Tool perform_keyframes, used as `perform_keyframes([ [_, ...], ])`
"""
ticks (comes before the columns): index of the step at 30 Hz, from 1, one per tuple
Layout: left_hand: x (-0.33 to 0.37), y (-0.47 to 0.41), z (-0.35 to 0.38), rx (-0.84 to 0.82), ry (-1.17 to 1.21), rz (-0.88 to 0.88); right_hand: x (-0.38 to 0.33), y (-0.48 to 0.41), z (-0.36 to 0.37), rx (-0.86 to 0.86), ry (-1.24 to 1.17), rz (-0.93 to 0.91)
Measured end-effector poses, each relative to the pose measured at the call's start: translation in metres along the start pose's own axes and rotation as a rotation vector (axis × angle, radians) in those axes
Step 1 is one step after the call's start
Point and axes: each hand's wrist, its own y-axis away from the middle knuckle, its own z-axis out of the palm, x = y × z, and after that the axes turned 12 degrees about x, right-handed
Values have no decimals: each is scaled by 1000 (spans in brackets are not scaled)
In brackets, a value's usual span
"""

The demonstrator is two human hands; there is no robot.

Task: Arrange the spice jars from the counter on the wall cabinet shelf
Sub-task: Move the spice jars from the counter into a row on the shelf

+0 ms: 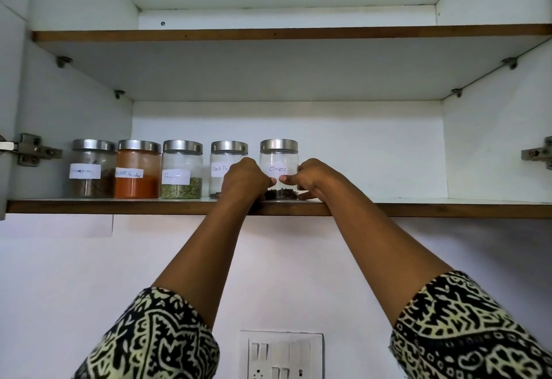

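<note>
White cabinet shelf (418,210), five spice jars (181,169) in a row

On lower shelf (448,208), left part, five in a row: unreadable-label jar (91,169), chilli jar (137,169), fennel jar (181,169), pepper jar (227,154), cloves jar (278,154) rightmost. left hand (243,181) and right hand (313,177) flank cloves jar. Switch panel (282,354) on wall below.

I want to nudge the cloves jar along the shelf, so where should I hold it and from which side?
Probably grip the cloves jar by its glass wall, from the front, one hand per side, as the left hand and right hand do. It stands upright, straight-walled, with bare shelf on its right.
</note>
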Motion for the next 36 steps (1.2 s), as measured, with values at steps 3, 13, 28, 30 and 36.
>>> perform_keyframes([
  [3, 1, 2, 3, 53, -10, -13, -2, -2, 4, 0, 10, 8],
  [13, 3, 16, -3, 93, -6, -29, -8, 16, 2, -21, 109, 27],
  [28, -80, 177, -56, 124, 207, 263, 32, 227, -17, 160, -42, -192],
  [30, -104, 204, -52, 30, 169, 256, 58, 257, -1, 84, -14, -124],
  [36, -178, 292, -13, -324, 114, 147, 147, 341, 51, -167, -64, 136],
])
